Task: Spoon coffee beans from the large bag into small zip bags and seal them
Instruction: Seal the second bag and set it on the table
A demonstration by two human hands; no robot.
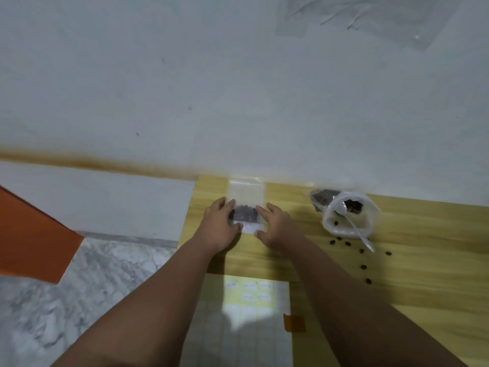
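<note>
L hand (221, 222), R hand (276, 225) holding zip bag (247, 197)

Small zip bag (246, 205) at frame centre on the table (412, 263), left hand (221, 226) holding its left edge, right hand (275, 226) its right edge. Large bag (344, 229) to the right, spoon (356, 225) in its mouth, handle pointing lower right among loose beans (363, 266). Label sheet (246, 335) lower centre, between the forearms.
</note>
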